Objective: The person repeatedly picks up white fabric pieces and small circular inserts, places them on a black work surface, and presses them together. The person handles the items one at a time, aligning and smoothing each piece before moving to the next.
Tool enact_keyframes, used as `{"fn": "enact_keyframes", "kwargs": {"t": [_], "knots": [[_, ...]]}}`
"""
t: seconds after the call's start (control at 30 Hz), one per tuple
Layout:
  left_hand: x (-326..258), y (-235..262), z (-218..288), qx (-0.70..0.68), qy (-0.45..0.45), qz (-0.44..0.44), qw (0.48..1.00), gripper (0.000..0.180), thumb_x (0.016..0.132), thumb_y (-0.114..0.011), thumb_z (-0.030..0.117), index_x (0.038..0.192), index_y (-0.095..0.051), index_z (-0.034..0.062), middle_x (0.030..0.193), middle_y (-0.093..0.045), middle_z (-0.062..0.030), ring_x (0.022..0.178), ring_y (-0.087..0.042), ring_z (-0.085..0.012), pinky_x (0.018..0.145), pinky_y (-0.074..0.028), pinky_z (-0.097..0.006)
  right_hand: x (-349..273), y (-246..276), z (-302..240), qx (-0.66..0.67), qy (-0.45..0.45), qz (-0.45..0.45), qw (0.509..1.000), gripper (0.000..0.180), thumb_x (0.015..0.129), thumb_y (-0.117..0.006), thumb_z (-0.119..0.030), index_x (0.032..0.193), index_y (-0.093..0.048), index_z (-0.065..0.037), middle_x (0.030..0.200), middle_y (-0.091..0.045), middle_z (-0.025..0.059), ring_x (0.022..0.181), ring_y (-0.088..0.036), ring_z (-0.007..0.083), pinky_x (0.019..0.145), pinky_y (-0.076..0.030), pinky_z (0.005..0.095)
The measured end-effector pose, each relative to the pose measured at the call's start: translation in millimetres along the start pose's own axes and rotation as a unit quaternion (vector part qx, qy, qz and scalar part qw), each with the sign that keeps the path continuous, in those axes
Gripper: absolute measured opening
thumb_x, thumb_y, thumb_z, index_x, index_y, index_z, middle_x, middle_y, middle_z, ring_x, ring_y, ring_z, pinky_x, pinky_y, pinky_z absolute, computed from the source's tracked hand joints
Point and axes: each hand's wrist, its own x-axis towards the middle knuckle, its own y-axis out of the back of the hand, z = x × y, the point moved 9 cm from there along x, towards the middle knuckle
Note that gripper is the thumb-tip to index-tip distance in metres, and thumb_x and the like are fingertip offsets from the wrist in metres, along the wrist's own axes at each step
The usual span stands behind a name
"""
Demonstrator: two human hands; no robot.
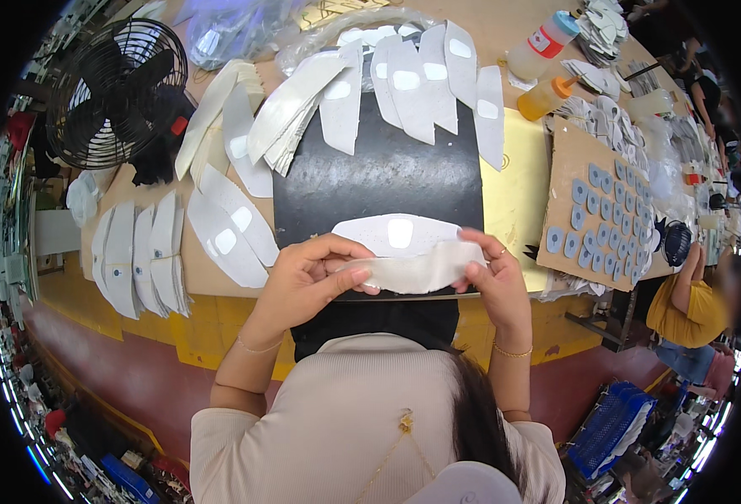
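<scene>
Both hands pinch one white fabric strip above the black mat's near edge.

Left hand [303, 277] and right hand [492, 281] grip the curved, fuzzy white strip [417, 273] by its ends — fingers closed on it, held over the black mat [379, 181]. A matching white piece [396, 233] with a pale square patch lies flat just behind. Two squeeze bottles [543, 71] stand far right — one clear with a red label, one orange. Cardboard sheet [597, 206] carries blue-grey patches. Fan [118, 92] far left; the surface's [517, 193] yellow edge lies bare.

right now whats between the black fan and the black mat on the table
In the head view, between the black fan and the black mat lie fanned stacks of white curved pieces on the table.
</scene>
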Motion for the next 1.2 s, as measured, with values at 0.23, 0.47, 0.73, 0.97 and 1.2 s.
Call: {"fn": "enact_keyframes", "kwargs": {"t": [0.23,0.47,0.73,0.97,1.2], "knots": [[-3,40,-57,0.073,0.169,0.11,0.977,0.018,0.093,-0.068,0.012,0.096,-0.063,-0.0052,0.077,-0.067,-0.0073,0.064,-0.068,-0.0123,0.057,-0.052,-0.021,-2,25,9,-0.16,-0.029,0.125,0.979,0.02,0.09,-0.072,-0.011,0.104,-0.069,0.002,0.079,-0.066,0.0008,0.066,-0.056,0.0053,0.061,-0.048,0.0186],[16,53,-59,0.196,0.181,0.128,0.955,0.025,0.09,-0.071,0.02,0.086,-0.065,-0.0043,0.066,-0.065,-0.0074,0.052,-0.063,-0.0104,0.045,-0.046,-0.021,18,14,-17,-0.297,0.095,0.185,0.932,0.027,0.083,-0.076,-0.004,0.109,-0.068,0.003,0.074,-0.062,0.001,0.066,-0.054,0.006,0.06,-0.046,0.0195],[23,60,-72,0.209,0.202,0.144,0.946,0.025,0.09,-0.073,0.021,0.084,-0.065,-0.0018,0.065,-0.063,-0.0049,0.05,-0.06,-0.0086,0.044,-0.045,-0.019,25,14,-16,-0.352,0.116,0.204,0.906,0.029,0.081,-0.077,-0.005,0.109,-0.069,0.002,0.072,-0.063,0.0044,0.061,-0.056,0.0086,0.057,-0.046,0.0222],[23,61,-71,0.227,0.205,0.146,0.941,0.024,0.089,-0.073,0.019,0.084,-0.065,-0.0025,0.065,-0.064,-0.0053,0.05,-0.061,-0.0088,0.044,-0.045,-0.019,26,12,-17,-0.363,0.113,0.205,0.902,0.029,0.081,-0.077,-0.005,0.108,-0.069,0.002,0.072,-0.064,0.0051,0.06,-0.056,0.0092,0.056,-0.046,0.0227],[24,61,-68,0.238,0.191,0.148,0.941,0.023,0.089,-0.073,0.019,0.084,-0.065,-0.0027,0.064,-0.064,-0.0058,0.05,-0.061,-0.0093,0.044,-0.045,-0.02,25,8,-20,-0.379,0.132,0.204,0.893,0.03,0.081,-0.077,-0.005,0.108,-0.068,0.003,0.073,-0.063,0.0057,0.059,-0.055,0.0093,0.056,-0.046,0.0225]]}}
